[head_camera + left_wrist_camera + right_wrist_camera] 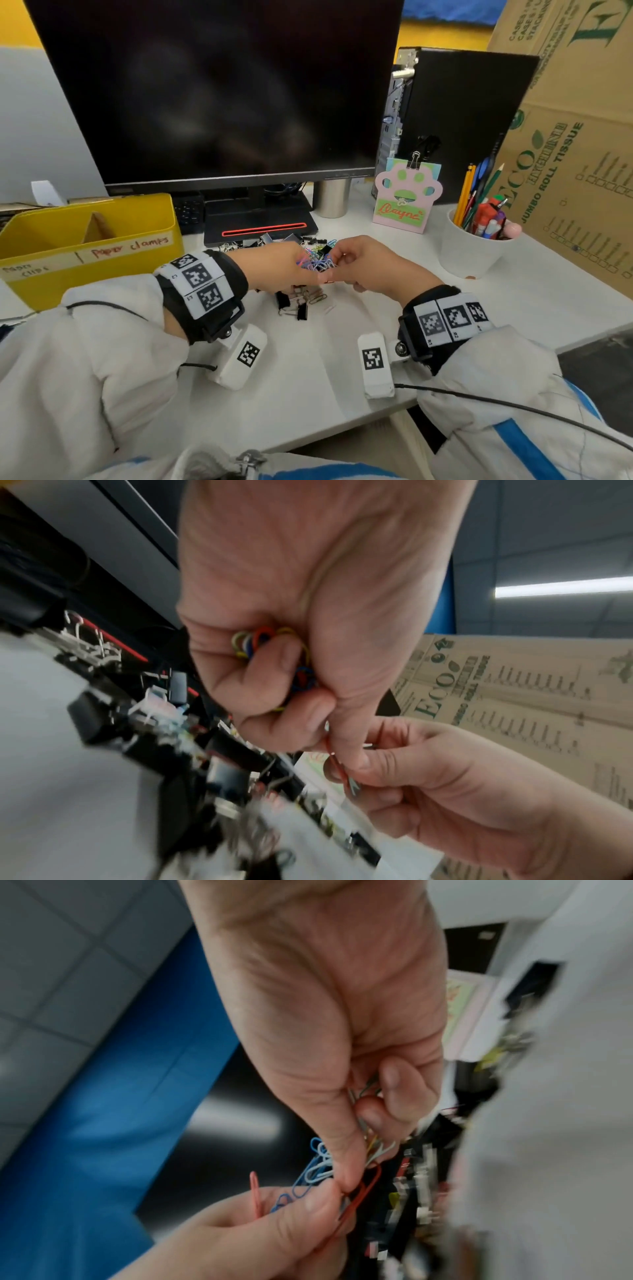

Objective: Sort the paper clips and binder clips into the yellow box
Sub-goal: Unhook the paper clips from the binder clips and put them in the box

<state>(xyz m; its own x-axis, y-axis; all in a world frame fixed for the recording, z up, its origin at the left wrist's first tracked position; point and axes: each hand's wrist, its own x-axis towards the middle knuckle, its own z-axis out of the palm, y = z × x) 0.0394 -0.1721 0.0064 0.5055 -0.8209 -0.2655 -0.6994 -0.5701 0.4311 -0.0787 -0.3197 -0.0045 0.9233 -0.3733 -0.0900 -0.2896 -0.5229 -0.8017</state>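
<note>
Above the desk my left hand (306, 270) grips a bundle of coloured paper clips (315, 263) in curled fingers; the left wrist view shows the clips (263, 642) inside the fist. My right hand (337, 265) meets it and pinches a red paper clip (363, 1191) between thumb and finger at the left hand's fingertips, with a few more clips tucked under its curled fingers. Black binder clips (294, 306) and loose paper clips lie on the desk below the hands. More are piled (274, 240) by the monitor base. The yellow box (137, 219) stands at the left, split by a cardboard divider.
A monitor (219, 89) stands right behind the hands. A white cup of pens (472, 246), a pink paw card (406, 202), a steel tumbler (331, 198) and a black computer case (459, 120) stand at the right. Cardboard cartons (575, 137) wall the far right.
</note>
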